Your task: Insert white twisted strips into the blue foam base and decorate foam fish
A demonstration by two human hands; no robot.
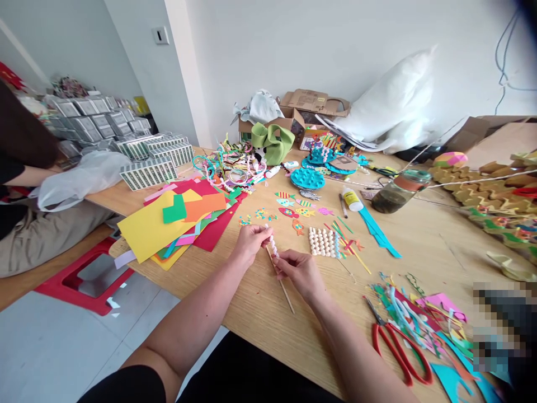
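Pale wavy strip (273,244), wooden stick (286,295)

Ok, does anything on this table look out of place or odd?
Only mildly: paper scraps lie in a tangled heap at the picture's lower right, beside the red-handled scissors, messier than the flat fish cutouts.

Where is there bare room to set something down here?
The tabletop is bare between the glass jar and the paper scraps, and between the left forearm and right forearm, though a thin stick juts in. It is crowded beside the scissors, across the colored paper sheets, and in the tangled craft pile behind.
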